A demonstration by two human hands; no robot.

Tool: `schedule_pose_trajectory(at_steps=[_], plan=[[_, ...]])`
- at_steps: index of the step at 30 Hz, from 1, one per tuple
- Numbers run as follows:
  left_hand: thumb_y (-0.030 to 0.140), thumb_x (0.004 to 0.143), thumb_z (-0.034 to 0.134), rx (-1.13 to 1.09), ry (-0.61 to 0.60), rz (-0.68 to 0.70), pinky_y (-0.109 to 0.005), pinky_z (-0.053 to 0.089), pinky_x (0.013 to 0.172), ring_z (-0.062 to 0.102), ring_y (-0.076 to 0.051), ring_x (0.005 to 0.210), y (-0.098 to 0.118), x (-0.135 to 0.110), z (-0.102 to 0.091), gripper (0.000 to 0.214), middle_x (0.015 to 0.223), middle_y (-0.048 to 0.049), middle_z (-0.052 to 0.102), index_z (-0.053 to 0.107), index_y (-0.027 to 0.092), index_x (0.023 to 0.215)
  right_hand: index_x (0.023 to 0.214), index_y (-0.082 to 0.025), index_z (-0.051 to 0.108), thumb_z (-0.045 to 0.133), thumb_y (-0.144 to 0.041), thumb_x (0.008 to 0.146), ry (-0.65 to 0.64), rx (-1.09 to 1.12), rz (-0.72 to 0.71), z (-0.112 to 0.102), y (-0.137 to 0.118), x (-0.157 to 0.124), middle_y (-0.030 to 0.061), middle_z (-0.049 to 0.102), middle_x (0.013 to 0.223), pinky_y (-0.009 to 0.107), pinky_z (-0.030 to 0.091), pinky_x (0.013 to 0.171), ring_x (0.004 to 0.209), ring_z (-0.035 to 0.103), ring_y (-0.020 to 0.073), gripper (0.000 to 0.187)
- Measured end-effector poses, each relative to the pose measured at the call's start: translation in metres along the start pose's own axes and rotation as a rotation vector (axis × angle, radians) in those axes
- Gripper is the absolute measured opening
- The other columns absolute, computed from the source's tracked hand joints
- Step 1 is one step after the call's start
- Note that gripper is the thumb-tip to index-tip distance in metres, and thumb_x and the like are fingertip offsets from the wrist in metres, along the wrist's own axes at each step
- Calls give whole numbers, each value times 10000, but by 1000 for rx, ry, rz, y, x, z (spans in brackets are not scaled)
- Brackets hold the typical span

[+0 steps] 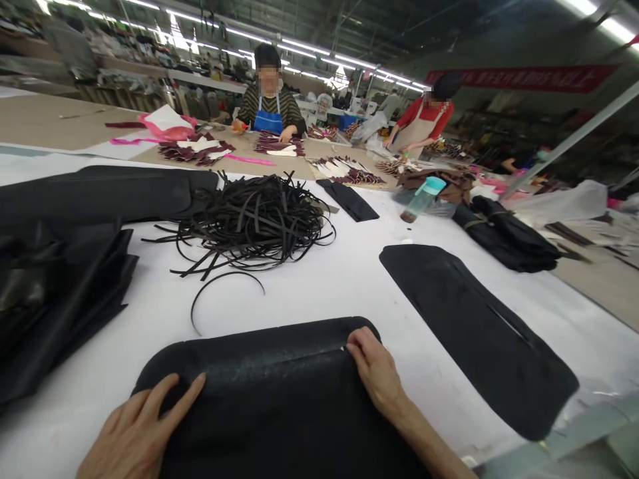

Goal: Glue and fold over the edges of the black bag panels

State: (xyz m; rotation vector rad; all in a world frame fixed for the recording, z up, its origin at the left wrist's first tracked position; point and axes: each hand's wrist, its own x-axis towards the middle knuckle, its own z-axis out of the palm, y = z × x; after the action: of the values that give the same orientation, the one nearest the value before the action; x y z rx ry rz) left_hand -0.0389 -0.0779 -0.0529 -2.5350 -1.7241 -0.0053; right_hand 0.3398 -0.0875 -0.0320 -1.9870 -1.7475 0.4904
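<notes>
A black leather-like panel point(279, 406) with rounded far corners lies in front of me on the white tabletop. A long seam or fold line runs across it near the far edge. My left hand point(144, 419) rests on the panel's left side, thumb and fingers apart. Near the far right corner, my right hand point(374, 369) has its fingertips pinched together at the end of that line. A tiny pale spot shows beside the fingertips; whatever they grip is too small to make out. To the right lies another black panel point(464, 319) with a narrow slit.
Beyond my panel is a tangled heap of thin black strips point(259, 216). Black sheets point(50, 286) are piled at left. A bottle with a turquoise lid point(423, 198) and a folded black bundle point(509, 233) stand far right. Two people work across the table with maroon pieces point(279, 144).
</notes>
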Motion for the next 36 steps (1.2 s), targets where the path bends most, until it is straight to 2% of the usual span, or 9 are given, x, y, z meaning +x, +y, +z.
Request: schedule_pose_trajectory(at_steps=[7, 12, 14, 18, 20, 22, 27, 32, 36], plan=[[146, 832, 321, -154, 35, -21, -407, 482, 821, 580, -254, 938, -35, -3, 18, 477, 1150, -99, 609, 570, 273, 1218, 757, -230, 489, 424, -238, 817, -105, 50, 120, -15, 13, 17, -32, 512, 640, 253, 387, 557, 618, 508, 152, 89], [185, 798, 354, -244, 103, -6, -373, 487, 862, 588, -246, 984, -63, -8, 33, 465, 1150, -63, 619, 600, 293, 1178, 729, -226, 464, 409, -255, 832, -58, -130, 180, -16, 15, 25, 4, 536, 734, 296, 349, 642, 701, 516, 174, 120], [201, 803, 349, -282, 108, -55, -347, 487, 879, 592, -237, 1008, -61, -8, 21, 439, 1149, -59, 625, 625, 272, 1136, 741, -224, 459, 363, -277, 863, -34, -197, 202, -22, 19, 27, 24, 533, 739, 317, 330, 626, 691, 520, 194, 165], [344, 893, 301, -424, -2, -218, -288, 483, 850, 601, -190, 986, -46, 17, -31, 380, 1097, -59, 635, 620, 227, 1063, 821, -216, 483, 270, -282, 903, -25, -525, 224, -31, 17, 44, 76, 538, 854, 333, 268, 547, 655, 539, 235, 238], [321, 896, 303, -398, -52, -310, -345, 455, 854, 590, -215, 980, -41, 43, -54, 350, 1043, -66, 643, 615, 209, 1008, 836, -222, 495, 276, -280, 912, -44, -580, 120, -28, -2, 59, 72, 553, 887, 337, 301, 583, 739, 562, 248, 239], [290, 871, 364, -382, -76, -381, -373, 440, 824, 589, -240, 953, -37, 73, -65, 288, 988, -80, 645, 602, 185, 995, 826, -229, 510, 318, -293, 913, -81, -430, -6, -20, -37, 74, 54, 580, 882, 331, 336, 668, 819, 564, 236, 220], [237, 774, 546, -441, -90, -422, -357, 430, 727, 581, -231, 839, -30, 133, -50, 82, 865, -65, 610, 582, 168, 799, 779, -240, 539, 418, -306, 883, -186, -139, -108, 29, -126, 115, 6, 624, 818, 276, 341, 680, 798, 561, 183, 173], [122, 780, 497, -641, -54, -424, -339, 403, 750, 529, -166, 772, -27, 139, -40, 124, 752, 2, 528, 479, 177, 670, 787, -209, 534, 496, -235, 814, -151, -66, -68, 77, -155, 141, 50, 588, 881, 297, 326, 675, 812, 551, 205, 53], [185, 759, 456, -989, -62, -380, -292, 400, 677, 539, -164, 705, -28, 120, -48, 134, 657, 16, 510, 384, 215, 650, 680, -206, 460, 459, -141, 782, -185, 74, -86, 79, -151, 137, 42, 556, 847, 312, 324, 713, 820, 529, 196, 121]])
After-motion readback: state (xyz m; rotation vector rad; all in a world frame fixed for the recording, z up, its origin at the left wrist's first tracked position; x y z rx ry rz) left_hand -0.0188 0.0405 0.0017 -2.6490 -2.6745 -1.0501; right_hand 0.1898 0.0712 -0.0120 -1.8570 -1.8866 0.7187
